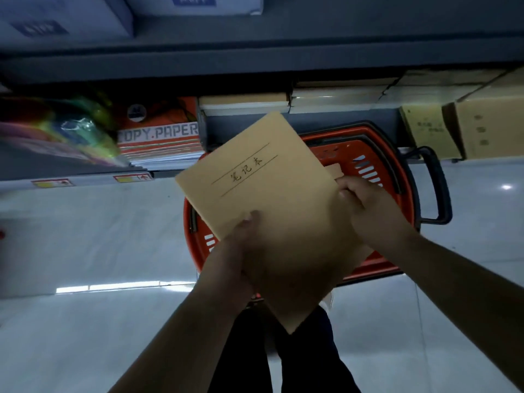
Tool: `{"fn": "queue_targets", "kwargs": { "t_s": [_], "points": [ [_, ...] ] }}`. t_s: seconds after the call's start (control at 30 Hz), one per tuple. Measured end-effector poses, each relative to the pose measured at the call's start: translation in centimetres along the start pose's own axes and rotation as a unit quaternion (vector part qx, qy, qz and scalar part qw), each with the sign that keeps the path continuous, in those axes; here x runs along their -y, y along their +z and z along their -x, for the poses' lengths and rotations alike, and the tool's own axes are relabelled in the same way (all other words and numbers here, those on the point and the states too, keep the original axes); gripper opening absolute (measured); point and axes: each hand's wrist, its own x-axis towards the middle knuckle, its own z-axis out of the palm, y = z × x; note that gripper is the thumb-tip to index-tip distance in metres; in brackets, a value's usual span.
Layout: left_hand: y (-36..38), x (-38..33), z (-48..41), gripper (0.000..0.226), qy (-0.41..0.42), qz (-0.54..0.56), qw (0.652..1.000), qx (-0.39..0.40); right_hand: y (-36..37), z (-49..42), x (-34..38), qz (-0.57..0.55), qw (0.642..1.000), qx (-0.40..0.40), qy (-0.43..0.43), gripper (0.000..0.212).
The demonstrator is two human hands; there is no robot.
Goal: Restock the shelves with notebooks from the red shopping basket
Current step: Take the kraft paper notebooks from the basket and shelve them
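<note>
Head view: my left hand (241, 245) and right hand (360, 202) clamp a light, bendy notebook (266, 211) at seven and three o'clock above the red basket (397, 177); edges grip best.

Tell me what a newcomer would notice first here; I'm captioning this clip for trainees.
First, the tan notebook at centre, tilted, held over the red basket by both hands: the left hand grips its lower edge, the right hand its right edge. Next, the orange copy paper stacked on the low shelf to the left, and the cardboard boxes to the right.
</note>
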Motion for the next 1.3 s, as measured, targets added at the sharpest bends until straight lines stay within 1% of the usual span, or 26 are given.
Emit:
{"fn": "queue_targets", "kwargs": {
  "t_s": [0.03,0.07,0.13,0.2,0.23,0.27,0.3,0.33,0.37,0.4,0.47,0.57,0.7,0.8,0.87,1.0,1.2,1.3],
  "points": [
    [0.5,-1.5,0.8,0.059,0.016,-0.102,0.994,0.025,-0.6,0.8,0.8,-0.016,1.000,-0.007,0.010,0.023],
    [1.0,-2.8,1.5,0.048,0.049,-0.198,0.979,0.013,-1.1,1.4,1.5,-0.031,0.999,-0.013,0.021,0.021],
    [1.2,-4.7,2.9,0.034,0.137,-0.376,0.916,0.019,-2.0,2.6,3.0,-0.058,0.997,-0.026,0.034,0.017],
    [1.5,-5.9,3.9,0.026,0.130,-0.430,0.893,-0.006,-2.6,3.7,4.3,-0.077,0.995,-0.037,0.041,0.016],
    [1.4,-6.7,4.4,0.014,0.104,-0.363,0.926,-0.021,-3.1,4.2,5.1,-0.086,0.994,-0.044,0.042,0.016],
    [1.1,-7.2,4.4,0.009,0.098,-0.268,0.958,-0.016,-3.5,4.6,5.6,-0.098,0.993,-0.048,0.042,0.016],
    [1.1,-7.7,4.6,0.016,0.087,-0.180,0.980,0.000,-3.9,4.9,6.2,-0.109,0.992,-0.055,0.042,0.017],
    [0.8,-8.1,4.6,0.018,0.086,-0.099,0.991,0.021,-4.3,5.2,6.7,-0.122,0.990,-0.062,0.042,0.018],
    [0.6,-8.7,5.0,0.019,0.093,-0.044,0.994,0.035,-4.9,5.6,7.4,-0.135,0.987,-0.072,0.044,0.019],
    [0.5,-9.3,5.5,0.021,0.110,-0.033,0.993,0.041,-5.3,6.0,7.9,-0.150,0.984,-0.080,0.044,0.020],
    [0.5,-10.5,7.0,0.027,0.162,-0.035,0.985,0.045,-6.2,6.7,9.1,-0.173,0.980,-0.094,0.041,0.022],
    [1.1,-12.6,9.7,0.029,0.211,-0.027,0.975,0.066,-8.0,8.2,11.5,-0.193,0.974,-0.115,0.040,0.024],
    [1.4,-14.9,13.8,0.053,0.278,-0.020,0.956,0.094,-10.1,10.1,14.5,-0.199,0.971,-0.129,0.036,0.025],
    [1.5,-16.4,16.9,0.063,0.320,-0.052,0.937,0.131,-11.6,11.8,16.4,-0.216,0.965,-0.147,0.029,0.028],
    [1.6,-17.2,18.8,0.065,0.343,-0.076,0.925,0.148,-12.6,12.9,17.5,-0.228,0.961,-0.157,0.022,0.028],
    [2.2,-19.0,22.4,0.064,0.347,-0.086,0.917,0.178,-14.5,15.1,19.4,-0.250,0.952,-0.173,0.014,0.021],
    [3.0,-20.7,26.9,0.058,0.334,-0.078,0.916,0.206,-17.8,18.2,21.8,-0.273,0.942,-0.193,0.016,0.023],
    [3.2,-21.5,29.0,0.058,0.337,-0.105,0.910,0.219,-19.8,19.7,23.1,-0.281,0.937,-0.206,0.002,0.025]
  ]
}}
